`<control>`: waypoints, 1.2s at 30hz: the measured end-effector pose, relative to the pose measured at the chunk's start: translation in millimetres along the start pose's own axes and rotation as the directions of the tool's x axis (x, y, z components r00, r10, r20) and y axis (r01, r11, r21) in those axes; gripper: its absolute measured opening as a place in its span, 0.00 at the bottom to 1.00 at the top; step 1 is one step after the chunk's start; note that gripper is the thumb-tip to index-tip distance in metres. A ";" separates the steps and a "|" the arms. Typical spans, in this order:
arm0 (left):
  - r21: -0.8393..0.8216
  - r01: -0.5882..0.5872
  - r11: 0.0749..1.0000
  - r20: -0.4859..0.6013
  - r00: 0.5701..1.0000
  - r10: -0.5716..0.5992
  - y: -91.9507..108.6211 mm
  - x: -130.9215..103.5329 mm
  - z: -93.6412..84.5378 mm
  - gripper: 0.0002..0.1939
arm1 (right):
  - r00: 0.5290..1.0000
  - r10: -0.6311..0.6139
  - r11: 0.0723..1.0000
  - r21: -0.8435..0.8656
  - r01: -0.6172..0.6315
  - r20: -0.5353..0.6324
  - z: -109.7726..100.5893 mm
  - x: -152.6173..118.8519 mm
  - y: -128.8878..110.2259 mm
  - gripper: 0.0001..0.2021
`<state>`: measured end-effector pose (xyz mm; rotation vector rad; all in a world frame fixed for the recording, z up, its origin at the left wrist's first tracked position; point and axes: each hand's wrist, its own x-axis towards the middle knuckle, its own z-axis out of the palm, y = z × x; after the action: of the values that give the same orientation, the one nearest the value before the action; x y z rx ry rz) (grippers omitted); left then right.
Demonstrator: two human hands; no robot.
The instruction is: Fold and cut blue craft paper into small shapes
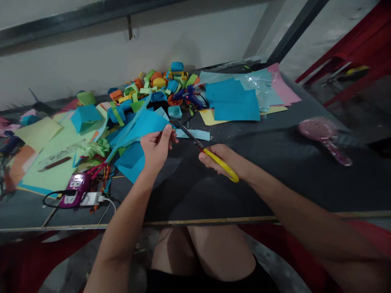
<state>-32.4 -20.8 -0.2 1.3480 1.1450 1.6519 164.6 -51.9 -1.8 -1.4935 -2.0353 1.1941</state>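
Note:
My left hand [159, 145] pinches the right corner of a blue sheet of paper [146, 123] between thumb and fingers, holding it above the table. In my right hand [218, 159] is a pair of scissors [220, 162] with yellow handles and dark blades. The blade tips lie close to the held corner; I cannot tell whether they touch the paper. A light blue paper strip [195, 134] lies on the table behind the blades. Below the held sheet rests another blue piece of paper [132, 162].
Behind is a heap of small folded paper pieces [159, 82], near a blue glue gun [191, 97]. Stacked blue sheets [236, 101] lie back right, a pink hairbrush [324, 136] far right. At left are a purple power strip [76, 189] and a cutter knife [56, 163].

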 end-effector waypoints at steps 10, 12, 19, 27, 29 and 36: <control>0.033 0.041 0.999 0.055 0.998 -0.043 2.6 -0.3 0.8 0.22 | 0.995 -0.094 0.995 -0.040 0.095 0.028 -0.4 1.0 1.5 0.31; 0.040 0.048 0.998 0.061 0.997 -0.051 2.0 -0.3 0.5 0.23 | 0.995 -0.097 0.995 -0.029 0.097 0.021 0.3 1.0 2.1 0.32; 0.087 0.036 0.996 0.066 0.997 -0.042 -0.1 0.4 -1.3 0.22 | 0.995 -0.099 0.995 -0.020 0.099 0.001 0.5 -0.9 0.0 0.32; 0.087 -0.003 0.996 0.046 0.999 -0.001 -0.4 2.0 -1.7 0.21 | 0.996 -0.086 0.991 -0.103 0.086 0.005 0.8 5.0 5.1 0.32; 0.092 -0.007 0.996 0.043 0.999 0.003 -1.8 2.5 -2.2 0.21 | 0.995 -0.097 0.990 -0.106 0.096 -0.002 1.1 5.5 5.3 0.33; 0.165 0.026 0.986 0.062 0.997 -0.037 -2.7 1.7 -2.4 0.22 | 0.995 -0.096 0.987 -0.131 0.092 -0.021 2.1 4.7 6.1 0.34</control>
<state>-35.0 -18.8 -2.2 1.4673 1.2805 1.5067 165.2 -48.0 -8.7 -1.4451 -2.1767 1.0166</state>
